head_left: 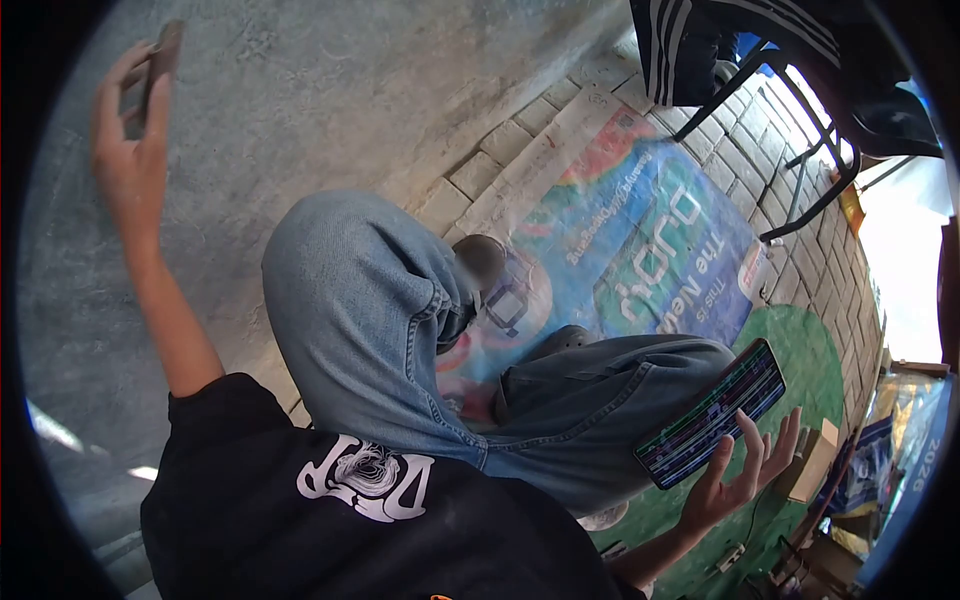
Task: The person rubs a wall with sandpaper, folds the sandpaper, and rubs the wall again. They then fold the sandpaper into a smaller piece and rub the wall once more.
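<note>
My left hand [132, 150] is raised at the upper left, fingers wrapped around a thin, flat brownish object [168, 50] seen edge-on; I cannot tell what it is. At the lower right, a smartphone [712, 415] with a lit screen of coloured lines and rows lies tilted against the knee of my jeans [570, 420]. Over its near edge is my right hand [745, 465], fingers spread, one fingertip right at the screen. Both legs are bent in front of me, below my black shirt [250, 500].
A printed banner [640, 230] covers part of the brick floor [805, 280], beside a green round surface [790, 340]. Grey wall [300, 90] rises on the left. At the upper right stands a black chair [800, 180] near a person's striped trousers [690, 50]. A wooden block [812, 462] lies beyond my right hand.
</note>
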A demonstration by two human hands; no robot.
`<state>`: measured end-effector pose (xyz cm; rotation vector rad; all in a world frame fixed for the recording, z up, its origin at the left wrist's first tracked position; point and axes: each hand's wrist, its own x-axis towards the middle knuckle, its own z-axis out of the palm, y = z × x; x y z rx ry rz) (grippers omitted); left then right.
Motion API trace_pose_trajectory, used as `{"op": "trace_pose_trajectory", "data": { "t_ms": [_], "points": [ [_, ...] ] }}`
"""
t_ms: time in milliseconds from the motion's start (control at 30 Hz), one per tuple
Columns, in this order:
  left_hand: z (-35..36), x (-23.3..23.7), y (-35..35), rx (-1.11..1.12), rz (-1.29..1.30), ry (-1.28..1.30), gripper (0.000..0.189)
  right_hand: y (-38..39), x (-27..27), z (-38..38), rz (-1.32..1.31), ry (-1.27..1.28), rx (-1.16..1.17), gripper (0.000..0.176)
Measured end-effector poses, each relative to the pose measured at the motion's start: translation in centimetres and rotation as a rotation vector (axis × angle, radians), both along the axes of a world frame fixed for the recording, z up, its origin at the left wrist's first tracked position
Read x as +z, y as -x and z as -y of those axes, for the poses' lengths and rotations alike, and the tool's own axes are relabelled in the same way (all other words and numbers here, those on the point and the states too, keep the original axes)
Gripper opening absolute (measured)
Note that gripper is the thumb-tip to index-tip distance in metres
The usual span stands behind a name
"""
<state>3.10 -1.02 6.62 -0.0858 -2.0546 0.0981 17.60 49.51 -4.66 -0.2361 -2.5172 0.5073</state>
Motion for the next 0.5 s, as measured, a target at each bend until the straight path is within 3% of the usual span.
{"op": "trace_pose_trajectory", "data": {
  "t_ms": [33,100,267,367,400,433,500],
  "points": [
    [1.1,0.6,-0.4,-0.002,0.006,-0.001,0.029,0.0,-0.1,0.0,-0.007,0.011,0.009,0.030],
    [2.8,1.4,-1.3,0.114,-0.114,0.241,0.025,0.1,-0.2,0.3,0.010,0.009,0.019,0.030],
    [4.6,0.8,-1.9,0.231,-0.073,0.168,0.022,0.4,0.2,1.2,0.134,-0.107,0.061,0.032],
    [3.5,0.1,-1.8,0.357,-0.056,0.121,0.022,0.0,0.2,0.1,-0.002,-0.088,0.029,0.040],
    [3.1,-0.1,-1.8,0.383,-0.078,0.127,0.021,-0.4,-0.2,-0.6,-0.018,0.015,0.019,0.051],
    [3.0,-0.3,-1.8,0.406,-0.099,0.132,0.020,-0.5,-0.5,-0.8,-0.014,0.019,0.018,0.051],
    [3.8,-0.7,-1.5,0.319,-0.144,0.146,0.021,-0.8,-0.8,-0.8,-0.051,0.372,-0.039,0.058]
  ]
}}
